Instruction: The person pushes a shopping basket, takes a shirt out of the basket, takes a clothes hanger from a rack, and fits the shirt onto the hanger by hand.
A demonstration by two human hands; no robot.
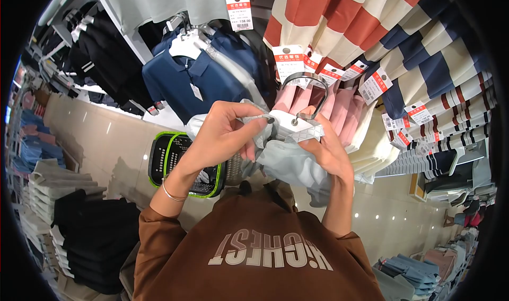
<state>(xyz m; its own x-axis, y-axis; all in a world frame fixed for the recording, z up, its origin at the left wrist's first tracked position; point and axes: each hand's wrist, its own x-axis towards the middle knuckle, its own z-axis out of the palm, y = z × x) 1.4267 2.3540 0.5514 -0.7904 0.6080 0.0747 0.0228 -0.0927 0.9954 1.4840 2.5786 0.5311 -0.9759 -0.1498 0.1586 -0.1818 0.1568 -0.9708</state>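
A pale grey-green garment (291, 160) hangs on a white hanger (286, 119) with a metal hook, held in front of my chest. My left hand (228, 134) pinches the garment's edge near a small dark round piece (270, 120), left of the hook. On the other side, my right hand (331, 147) has its fingers closed round the garment and the hanger's right part, just below the hook. A pale checked strip (308, 133) shows beside the right fingers. Part of the hanger is hidden under the cloth.
A black and green basket (159, 160) stands on the floor at the lower left. Navy polo shirts (183, 83) hang behind my left hand. Striped garments (424, 51) with price tags (375, 86) hang at the right. Folded black clothes (95, 242) lie stacked at the left.
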